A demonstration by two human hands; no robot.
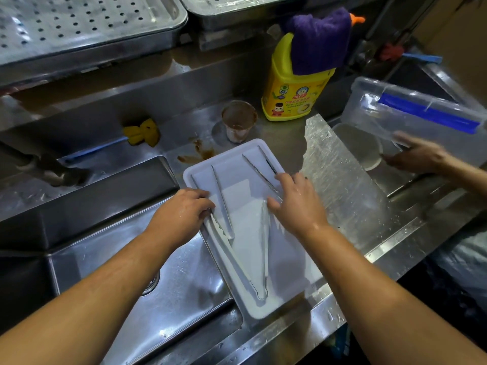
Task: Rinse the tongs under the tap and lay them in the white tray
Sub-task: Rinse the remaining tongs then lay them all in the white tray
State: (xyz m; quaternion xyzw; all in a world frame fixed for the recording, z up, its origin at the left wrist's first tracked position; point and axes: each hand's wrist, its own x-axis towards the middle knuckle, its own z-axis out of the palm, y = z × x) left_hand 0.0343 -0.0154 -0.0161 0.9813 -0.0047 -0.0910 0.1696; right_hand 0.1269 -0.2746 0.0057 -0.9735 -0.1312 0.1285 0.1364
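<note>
A white tray [279, 248] lies on the steel counter between two sinks. Three steel tongs lie in it. One long pair [264, 262] has its hinge near the tray's front edge. A shorter pair [222, 198] lies along the left side. A third pair [254, 164] lies at the back right. My left hand [181, 214] sits at the tray's left rim, fingers curled over an arm of the long tongs. My right hand [296, 204] is palm down over the third pair, fingers bent onto it. The tap [47, 169] is at the far left, with no water visible.
The left sink [126, 259] is right beside the tray. A brown-stained cup [238, 121], a yellow detergent bottle [295, 93] with a purple cloth and a yellow sponge [143, 131] stand behind. Another person's hand [419, 156] holds a clear box [411, 111] over the right sink.
</note>
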